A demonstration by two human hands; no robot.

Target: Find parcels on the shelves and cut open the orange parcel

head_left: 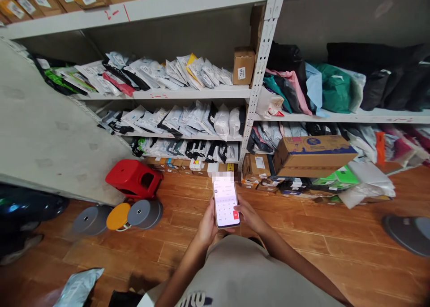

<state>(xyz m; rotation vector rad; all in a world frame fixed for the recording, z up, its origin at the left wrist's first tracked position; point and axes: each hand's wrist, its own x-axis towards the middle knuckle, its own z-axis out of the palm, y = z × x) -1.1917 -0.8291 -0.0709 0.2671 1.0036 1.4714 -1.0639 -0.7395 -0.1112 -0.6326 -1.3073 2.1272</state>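
Head cam: left hand (207,225) is gripping a smooth, slabby phone (224,206) at its two o'clock; right hand (247,214) is touching, can't tell grip.

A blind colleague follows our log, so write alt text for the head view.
A person's left hand holds a lit smartphone showing a number keypad; the right hand is at its red key. White metal shelves of bagged parcels stand ahead, a red plastic stool on the wood-look floor.
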